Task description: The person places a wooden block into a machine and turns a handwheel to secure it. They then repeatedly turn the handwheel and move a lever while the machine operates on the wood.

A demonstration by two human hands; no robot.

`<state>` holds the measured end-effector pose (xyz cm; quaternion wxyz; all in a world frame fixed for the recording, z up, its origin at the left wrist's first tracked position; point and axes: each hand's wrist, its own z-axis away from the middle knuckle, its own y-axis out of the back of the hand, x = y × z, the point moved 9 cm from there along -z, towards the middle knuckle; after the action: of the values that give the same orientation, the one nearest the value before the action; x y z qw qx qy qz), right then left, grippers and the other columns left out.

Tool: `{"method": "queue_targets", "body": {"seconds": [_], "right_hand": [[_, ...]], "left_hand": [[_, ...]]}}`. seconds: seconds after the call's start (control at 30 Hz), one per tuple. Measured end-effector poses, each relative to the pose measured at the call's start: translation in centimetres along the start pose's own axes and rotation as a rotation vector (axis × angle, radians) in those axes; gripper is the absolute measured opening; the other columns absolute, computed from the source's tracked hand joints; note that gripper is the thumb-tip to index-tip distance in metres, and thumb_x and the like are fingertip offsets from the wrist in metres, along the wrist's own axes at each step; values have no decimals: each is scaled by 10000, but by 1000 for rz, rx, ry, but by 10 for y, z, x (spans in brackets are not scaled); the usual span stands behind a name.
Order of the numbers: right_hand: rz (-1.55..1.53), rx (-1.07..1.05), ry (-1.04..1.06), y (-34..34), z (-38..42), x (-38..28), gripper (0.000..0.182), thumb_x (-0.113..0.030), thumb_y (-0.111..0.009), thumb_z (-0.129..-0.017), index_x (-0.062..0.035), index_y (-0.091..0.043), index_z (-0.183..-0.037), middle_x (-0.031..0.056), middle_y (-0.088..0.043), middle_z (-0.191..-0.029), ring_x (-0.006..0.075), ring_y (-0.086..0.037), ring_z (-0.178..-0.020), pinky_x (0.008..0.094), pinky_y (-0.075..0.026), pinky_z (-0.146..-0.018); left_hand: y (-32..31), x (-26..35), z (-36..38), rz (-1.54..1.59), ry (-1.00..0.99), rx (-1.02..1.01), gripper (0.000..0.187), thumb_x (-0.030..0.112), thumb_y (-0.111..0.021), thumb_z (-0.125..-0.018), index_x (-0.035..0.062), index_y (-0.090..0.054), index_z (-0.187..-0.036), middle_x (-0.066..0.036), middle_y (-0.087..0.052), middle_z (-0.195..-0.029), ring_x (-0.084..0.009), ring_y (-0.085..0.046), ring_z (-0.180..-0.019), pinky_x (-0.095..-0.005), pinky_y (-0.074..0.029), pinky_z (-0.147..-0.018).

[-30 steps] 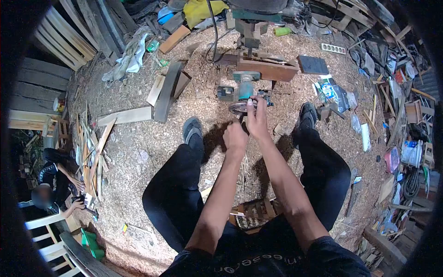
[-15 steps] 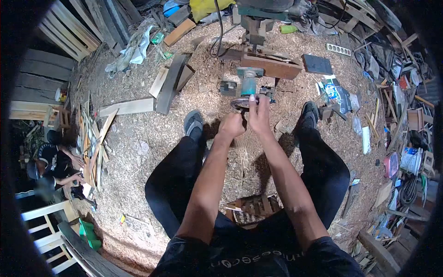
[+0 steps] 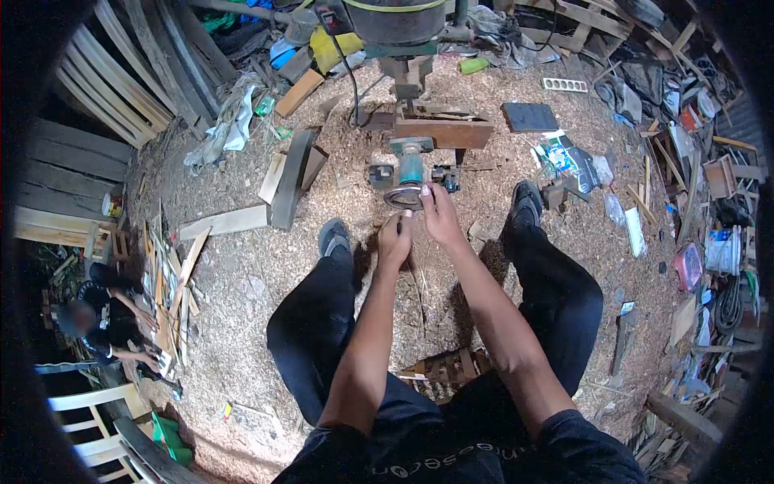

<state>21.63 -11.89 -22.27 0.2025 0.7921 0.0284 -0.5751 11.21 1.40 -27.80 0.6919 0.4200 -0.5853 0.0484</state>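
Observation:
A metal handwheel sits at the front of a green machine. My right hand grips its right rim, thumb on top. Just below the wheel, my left hand is closed around its handle, which the fingers mostly hide. Beyond the wheel, a reddish-brown wooden workpiece lies across the machine, beneath its upper head.
Wood chips cover the floor. Boards lie at left, with a dark block and power strip at right. A person sits far left among wood strips. A slatted wooden piece lies between my legs.
The camera view has shifted, so the machine appears further left and slightly lower. My left fist has turned, its thumb now upward, while my right hand stays on the rim.

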Motion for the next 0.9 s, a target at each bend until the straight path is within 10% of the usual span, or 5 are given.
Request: {"method": "queue_targets", "body": {"seconds": [0.17,0.37,0.47,0.57,0.9], "right_hand": [[-81,21,-219,3,17,30,301,-263,-474,-1028,-3,-562,-1152,171,-617,-997,267,-605,-922,379,-468,-830],[-50,152,-510,28,26,64,413,-352,-515,-1008,17,-556,-1191,147,-630,-1037,224,-601,-937,342,-470,-855],[-87,453,-764,31,35,205,521,-421,-629,-935,75,-583,-1085,125,-627,-950,209,-589,-879,323,-481,-814],[-594,240,-926,1,18,210,561,-476,-663,-900,61,-603,-1049,114,-628,-945,193,-570,-854,319,-465,-781],[157,301,-728,13,3,189,439,-366,-673,-896,58,-651,-784,169,-649,-714,253,-610,-672,412,-471,-654]], "left_hand": [[-27,-59,-11,906,390,330,665,567,-315,-1023,-37,-511,-1223,-163,-572,-1226,-289,-526,-1111,-401,-387,-999],[-26,8,-10,545,347,319,813,564,-405,-998,-62,-223,-1485,-270,-386,-1445,-342,-414,-1314,-393,-295,-1112],[-19,24,-2,563,403,324,795,526,-426,-1005,-74,-204,-1478,-293,-446,-1386,-360,-470,-1267,-394,-358,-1063],[-32,0,-8,594,356,388,762,504,-436,-1008,-74,-241,-1463,-307,-494,-1328,-375,-523,-1208,-405,-395,-1022],[-15,30,-4,556,353,378,742,495,-437,-1008,-110,-332,-1423,-332,-420,-1397,-399,-468,-1264,-407,-352,-1072]]}}
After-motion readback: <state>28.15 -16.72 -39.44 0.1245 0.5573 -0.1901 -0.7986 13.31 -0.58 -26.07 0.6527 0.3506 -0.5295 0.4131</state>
